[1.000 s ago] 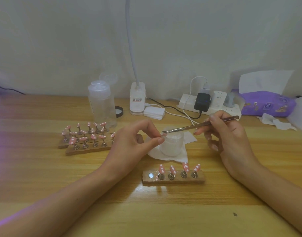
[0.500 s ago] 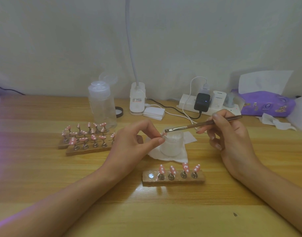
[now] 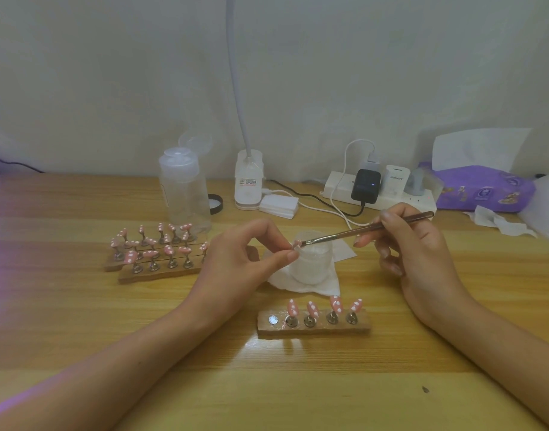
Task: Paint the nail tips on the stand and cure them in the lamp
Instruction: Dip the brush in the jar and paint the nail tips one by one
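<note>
My left hand (image 3: pixel 242 259) pinches a small pink nail tip (image 3: pixel 296 244) between thumb and fingers, held up over the white jar (image 3: pixel 310 264). My right hand (image 3: pixel 413 250) grips a thin brush (image 3: pixel 360 233) like a pen, and its bristles touch the held tip. In front of me a short wooden stand (image 3: pixel 313 326) carries several pink white-dotted tips, with its leftmost metal peg bare. Two longer stands (image 3: pixel 155 259) full of pink dotted tips sit to the left.
The jar stands on a white tissue (image 3: pixel 301 283). Along the back lie a clear pump bottle (image 3: pixel 183 191), a white lamp base with a gooseneck (image 3: pixel 248 185), a power strip with chargers (image 3: pixel 379 189) and a purple tissue pack (image 3: pixel 481 188). Purple glow shows at the far left.
The right hand has shifted the brush a little up and right and brought the bristles onto the pinched tip. The left hand has stayed in place.
</note>
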Demonstrator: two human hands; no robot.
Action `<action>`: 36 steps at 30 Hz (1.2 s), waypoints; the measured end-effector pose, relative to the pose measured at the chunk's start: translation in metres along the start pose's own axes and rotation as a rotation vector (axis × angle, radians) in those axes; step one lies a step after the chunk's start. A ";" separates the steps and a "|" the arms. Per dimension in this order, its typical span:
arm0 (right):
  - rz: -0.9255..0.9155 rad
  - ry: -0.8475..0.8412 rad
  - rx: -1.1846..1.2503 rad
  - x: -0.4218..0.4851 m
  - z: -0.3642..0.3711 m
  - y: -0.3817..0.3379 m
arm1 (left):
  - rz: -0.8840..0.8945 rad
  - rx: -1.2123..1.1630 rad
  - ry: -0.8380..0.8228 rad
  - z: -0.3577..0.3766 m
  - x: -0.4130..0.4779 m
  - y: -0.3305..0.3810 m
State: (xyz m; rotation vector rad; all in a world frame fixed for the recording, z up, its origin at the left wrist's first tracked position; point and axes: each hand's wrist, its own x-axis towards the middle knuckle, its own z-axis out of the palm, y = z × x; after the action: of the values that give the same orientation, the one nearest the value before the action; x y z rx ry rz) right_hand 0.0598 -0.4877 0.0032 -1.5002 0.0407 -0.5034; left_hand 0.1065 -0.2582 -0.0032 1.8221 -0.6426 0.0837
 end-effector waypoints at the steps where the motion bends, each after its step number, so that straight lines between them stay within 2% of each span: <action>1: -0.003 0.001 0.016 0.000 0.000 -0.001 | 0.002 0.004 0.001 0.000 0.000 0.000; 6: -0.053 -0.049 0.030 -0.002 0.002 -0.003 | 0.000 0.007 0.001 0.000 0.001 -0.001; 15: -0.059 -0.027 -0.043 -0.001 0.002 -0.001 | 0.000 0.016 0.004 -0.001 0.000 0.000; 22: -0.127 0.045 -0.004 0.001 -0.010 -0.011 | 0.002 0.016 0.004 0.000 0.001 0.001; 27: -0.098 0.132 -0.017 0.004 -0.020 -0.016 | 0.001 0.024 0.003 0.000 0.001 0.000; 31: -0.187 0.033 0.052 0.003 -0.019 -0.019 | 0.002 0.017 0.001 -0.001 0.000 0.000; 34: -0.308 -0.086 -0.022 0.000 -0.017 -0.020 | 0.005 0.022 0.002 0.000 0.000 0.001; 36: -0.349 -0.094 -0.052 0.000 -0.017 -0.019 | 0.010 0.023 0.002 0.000 0.000 0.001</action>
State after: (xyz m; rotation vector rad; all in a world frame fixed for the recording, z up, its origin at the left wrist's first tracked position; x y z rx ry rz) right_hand 0.0480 -0.5035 0.0199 -1.5878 -0.2884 -0.7139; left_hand 0.1060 -0.2589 -0.0022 1.8405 -0.6512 0.1000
